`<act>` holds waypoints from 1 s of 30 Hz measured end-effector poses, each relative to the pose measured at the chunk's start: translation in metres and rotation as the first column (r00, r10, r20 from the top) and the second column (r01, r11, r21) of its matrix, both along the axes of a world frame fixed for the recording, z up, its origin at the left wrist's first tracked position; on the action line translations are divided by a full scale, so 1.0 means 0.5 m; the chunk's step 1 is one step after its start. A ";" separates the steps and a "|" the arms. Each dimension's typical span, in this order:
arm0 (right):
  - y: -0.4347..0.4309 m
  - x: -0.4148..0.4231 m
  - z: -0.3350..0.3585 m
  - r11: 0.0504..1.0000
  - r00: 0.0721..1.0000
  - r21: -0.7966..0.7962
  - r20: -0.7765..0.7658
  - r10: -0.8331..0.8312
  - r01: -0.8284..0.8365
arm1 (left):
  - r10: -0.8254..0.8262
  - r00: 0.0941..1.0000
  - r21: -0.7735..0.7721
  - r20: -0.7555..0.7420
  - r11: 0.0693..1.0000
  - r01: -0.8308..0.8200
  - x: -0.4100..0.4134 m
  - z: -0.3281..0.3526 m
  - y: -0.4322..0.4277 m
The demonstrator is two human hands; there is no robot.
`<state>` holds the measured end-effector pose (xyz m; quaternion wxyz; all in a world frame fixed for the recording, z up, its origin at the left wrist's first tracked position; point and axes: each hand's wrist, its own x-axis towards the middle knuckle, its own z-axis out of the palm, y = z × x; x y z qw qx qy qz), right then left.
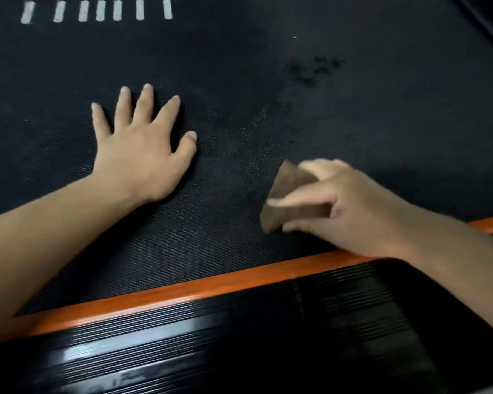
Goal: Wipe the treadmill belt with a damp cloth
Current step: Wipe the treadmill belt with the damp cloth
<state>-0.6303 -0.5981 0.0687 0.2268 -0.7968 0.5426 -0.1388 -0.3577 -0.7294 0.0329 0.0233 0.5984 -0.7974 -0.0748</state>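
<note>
One wipe underway: your left hand [143, 155] lies flat on the treadmill belt [239, 66], right hand [350, 211] grips the cloth [286, 194]; next, the dark smudge [313, 71]

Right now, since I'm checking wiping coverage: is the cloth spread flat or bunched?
Bunched: the cloth sticks out as a folded wedge from the right hand gripping it.

Head view, close, looking steeply down at treadmill belt [239, 81].

We see bare forearms [40, 237] – left hand [143, 155] at eight o'clock, right hand [339, 206] at four – nails [193, 135] trimmed short.
</note>
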 end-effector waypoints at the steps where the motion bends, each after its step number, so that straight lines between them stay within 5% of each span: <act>1: 0.009 -0.002 0.001 0.998 0.998 0.028 0.005 0.057 -0.057 | 0.016 1.000 0.023 -0.005 1.000 -0.016 -0.003 0.006 0.000; 3: 0.001 -0.035 -0.001 0.998 0.998 0.011 -0.022 0.059 -0.059 | 0.074 0.996 0.075 -0.055 0.995 -0.070 -0.019 0.022 -0.001; 8: -0.074 -0.122 -0.017 0.919 0.947 -0.232 0.029 -0.321 0.319 | 0.020 0.986 0.066 -0.163 0.998 -0.009 -0.113 0.038 -0.029; 14: 0.000 -0.054 -0.005 0.989 0.990 -0.079 -0.073 0.122 -0.128 | 0.060 0.993 0.000 -0.099 0.998 -0.060 -0.174 0.002 -0.061; 16: -0.070 -0.089 -0.013 0.978 0.989 -0.205 -0.147 0.004 -0.035 | 0.050 0.995 -0.021 -0.088 0.998 -0.052 -0.173 -0.004 -0.057; 19: -0.177 -0.131 -0.023 0.895 0.924 -0.301 -0.092 -0.370 0.329 | 0.043 0.995 -0.007 -0.085 0.999 -0.044 -0.171 -0.005 -0.053; 21: -0.175 -0.099 -0.037 0.887 0.918 -0.309 -0.092 -0.386 0.342 | 0.044 0.995 -0.016 -0.091 0.999 -0.046 -0.171 -0.006 -0.053; 26: -0.133 -0.045 -0.024 0.971 0.990 -0.225 -0.092 -0.102 0.079 | 0.048 0.994 -0.034 -0.101 0.998 -0.052 -0.170 -0.006 -0.052; 30: -0.311 -0.122 -0.016 0.854 0.894 -0.333 -0.064 -0.444 0.400 | 0.051 0.995 -0.013 -0.083 0.999 -0.052 -0.172 -0.004 -0.054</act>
